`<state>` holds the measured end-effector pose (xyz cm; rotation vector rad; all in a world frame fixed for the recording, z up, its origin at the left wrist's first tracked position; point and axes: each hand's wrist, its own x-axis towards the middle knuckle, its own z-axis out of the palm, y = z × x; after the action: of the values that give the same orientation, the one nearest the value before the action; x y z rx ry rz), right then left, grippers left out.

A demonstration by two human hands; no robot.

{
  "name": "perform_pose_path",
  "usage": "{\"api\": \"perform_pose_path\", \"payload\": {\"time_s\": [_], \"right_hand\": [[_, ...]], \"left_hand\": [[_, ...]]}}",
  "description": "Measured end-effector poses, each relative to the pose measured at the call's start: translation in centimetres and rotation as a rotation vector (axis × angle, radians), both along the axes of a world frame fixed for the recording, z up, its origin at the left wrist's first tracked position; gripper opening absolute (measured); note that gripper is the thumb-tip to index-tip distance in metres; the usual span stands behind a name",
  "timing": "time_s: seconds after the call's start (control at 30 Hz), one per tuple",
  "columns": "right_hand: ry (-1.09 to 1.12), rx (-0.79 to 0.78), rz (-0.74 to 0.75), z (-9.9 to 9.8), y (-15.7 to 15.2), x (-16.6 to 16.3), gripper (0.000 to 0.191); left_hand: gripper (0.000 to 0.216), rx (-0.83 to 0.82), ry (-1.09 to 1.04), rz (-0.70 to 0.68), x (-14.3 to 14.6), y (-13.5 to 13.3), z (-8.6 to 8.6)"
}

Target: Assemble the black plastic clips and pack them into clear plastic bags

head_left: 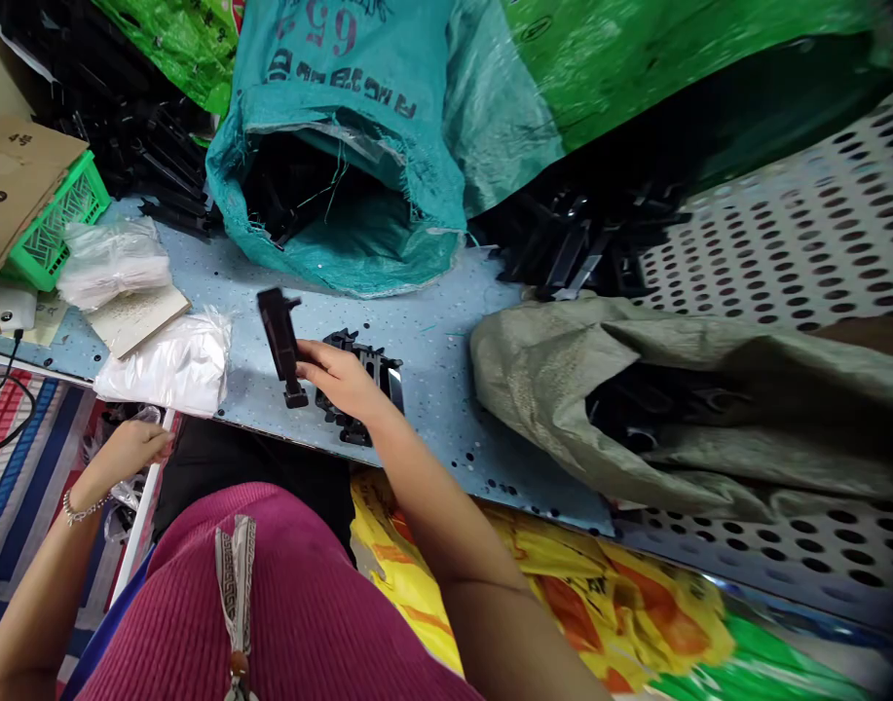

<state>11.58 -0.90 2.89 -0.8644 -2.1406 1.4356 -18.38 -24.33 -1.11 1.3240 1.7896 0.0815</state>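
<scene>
My right hand is closed on a long black plastic part, held upright over the blue speckled table. Partly behind that hand and wrist, several similar black parts lie together on the tabletop. My left hand is past the table's front edge at the left, its fingers curled together with nothing visible in them. Just below it, small clear-bagged dark parts show beside a white edge. Nearest to this hand on the table lies a stack of clear plastic bags.
A teal woven sack gapes open at the back with black parts inside. Loose black parts are heaped at back left and right. A grey-beige sack stands right, a green basket left. Yellow bags lie below the front edge.
</scene>
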Motion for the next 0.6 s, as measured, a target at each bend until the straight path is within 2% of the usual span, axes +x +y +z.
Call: {"api": "perform_pose_path", "payload": {"time_s": [0.07,0.13,0.2,0.27,0.43,0.53,0.6], "right_hand": [[0.153,-0.257,-0.074,-0.7,-1.4,-1.4,0.034],[0.250,-0.443,-0.125,-1.4,-2.6,-2.8,0.035],[0.307,-0.569,-0.157,-1.7,-3.4,-3.5,0.037],[0.337,-0.663,-0.169,-1.7,-3.8,-3.5,0.038],[0.446,-0.885,-0.100,-0.8,-4.1,-4.6,0.037],[0.543,-1.063,0.021,-1.2,-4.6,-7.6,0.038],[0.541,-1.131,0.038,-1.9,-5.0,-9.5,0.036]], "left_hand": [[0.038,0.319,0.011,0.080,2.5,2.9,2.2],[0.026,0.618,0.161,0.133,5.0,6.0,3.2],[0.016,0.723,0.242,0.170,6.1,8.6,3.2],[0.013,0.713,0.171,0.276,5.5,10.2,2.7],[0.030,0.510,-0.384,0.656,1.2,10.6,2.0],[0.033,0.545,-0.549,0.742,0.7,10.0,2.2],[0.028,0.656,-0.488,0.697,1.0,9.4,2.3]]}}
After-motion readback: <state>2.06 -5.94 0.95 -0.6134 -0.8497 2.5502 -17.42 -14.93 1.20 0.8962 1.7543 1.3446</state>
